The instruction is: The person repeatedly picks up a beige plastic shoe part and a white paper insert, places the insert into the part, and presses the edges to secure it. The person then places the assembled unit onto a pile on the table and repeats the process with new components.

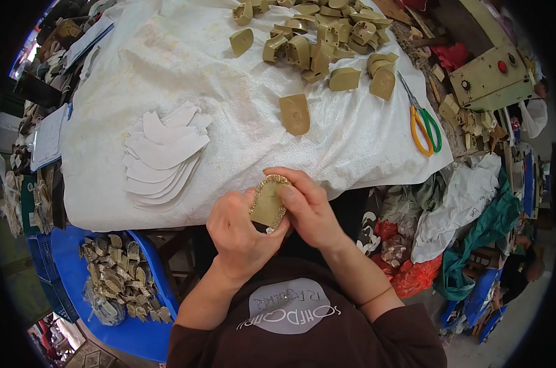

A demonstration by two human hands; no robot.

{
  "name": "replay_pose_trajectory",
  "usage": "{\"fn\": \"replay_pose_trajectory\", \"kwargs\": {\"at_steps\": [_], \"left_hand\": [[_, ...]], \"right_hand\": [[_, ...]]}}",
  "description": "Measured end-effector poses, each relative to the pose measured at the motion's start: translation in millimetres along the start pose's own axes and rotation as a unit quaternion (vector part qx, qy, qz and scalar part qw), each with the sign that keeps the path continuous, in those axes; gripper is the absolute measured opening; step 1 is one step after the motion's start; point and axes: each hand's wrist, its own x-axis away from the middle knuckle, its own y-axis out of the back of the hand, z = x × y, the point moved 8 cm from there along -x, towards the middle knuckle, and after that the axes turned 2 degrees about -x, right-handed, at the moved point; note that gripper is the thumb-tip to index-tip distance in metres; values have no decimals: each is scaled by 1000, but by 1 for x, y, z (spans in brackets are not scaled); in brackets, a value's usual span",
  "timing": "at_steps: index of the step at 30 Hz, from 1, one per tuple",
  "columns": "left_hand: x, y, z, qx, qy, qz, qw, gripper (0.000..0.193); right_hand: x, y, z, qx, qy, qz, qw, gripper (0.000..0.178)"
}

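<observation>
Hands: I see my left hand [238, 230] and right hand [308, 205] both closed around one olive heel piece [269, 202] with a glittery gold rim, just off the near edge of the white cloth [241, 129].
Blue bin [121, 331]: below the cloth's left corner, holding finished glittery pieces [118, 279].
White cutouts [164, 153]: stacked on the cloth's left.
Single olive piece [295, 114]: mid-cloth.
Scissors [424, 122]: on the cloth's right edge.
Olive pile [321, 37]: at its far side.
</observation>
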Motion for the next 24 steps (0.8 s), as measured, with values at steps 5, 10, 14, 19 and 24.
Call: {"fn": "replay_pose_trajectory", "kwargs": {"at_steps": [5,10,14,19,24], "left_hand": [[2,1,5,-26,-12,15,999,51],[2,8,10,-19,3,24,1000,53],[10,30,37,5,118,35,992,51],[50,115,111,-29,243,-93,965,51],[141,265,200,-283,394,-211,848,52]], "right_hand": [[8,-10,-3,49,6,-41,998,38],[0,-13,1,50,20,-4,999,40],[-23,-21,31,168,159,53,971,35],[-60,-42,46,288,197,51,936,30],[-80,-69,45,394,274,55,876,31]]}}
